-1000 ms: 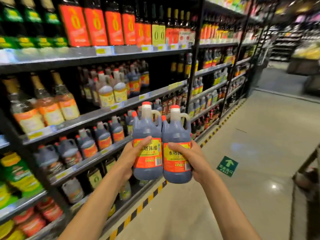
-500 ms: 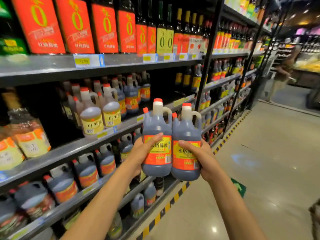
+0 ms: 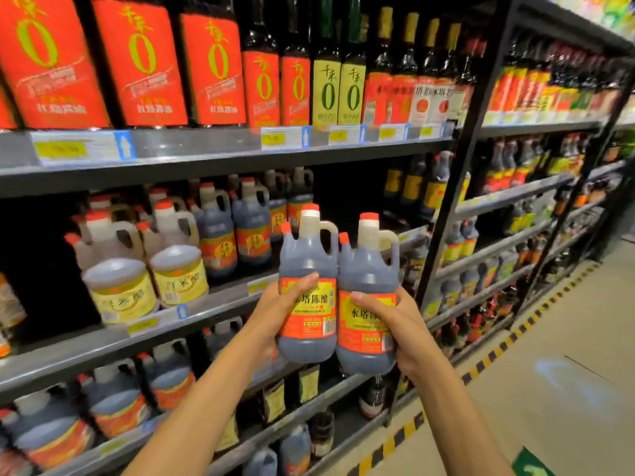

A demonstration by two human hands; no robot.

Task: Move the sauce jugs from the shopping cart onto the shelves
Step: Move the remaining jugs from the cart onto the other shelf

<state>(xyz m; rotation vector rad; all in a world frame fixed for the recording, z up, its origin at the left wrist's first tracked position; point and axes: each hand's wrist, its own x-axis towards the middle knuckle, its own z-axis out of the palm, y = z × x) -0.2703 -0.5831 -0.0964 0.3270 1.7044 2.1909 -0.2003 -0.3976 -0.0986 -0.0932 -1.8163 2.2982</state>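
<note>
Tall store shelves [image 3: 213, 151] packed with bottles fill the left side, beside a pale aisle floor [image 3: 567, 338]. Before the middle shelf, two dark sauce jugs touch upright: left hand [image 3: 275, 314] grips the left jug [image 3: 307, 290], right hand [image 3: 402, 324] grips the right jug [image 3: 367, 297].

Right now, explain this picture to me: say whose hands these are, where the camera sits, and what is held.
There is no machine. A person wears one camera on the head, so the two arms reaching in from below are that person's own. The left hand grips the left jug of dark sauce and the right hand grips the right jug, upright and side by side, before a shop shelf. On that shelf stand pale jugs with yellow labels and more dark jugs; tall red-labelled bottles fill the shelf above.
</note>
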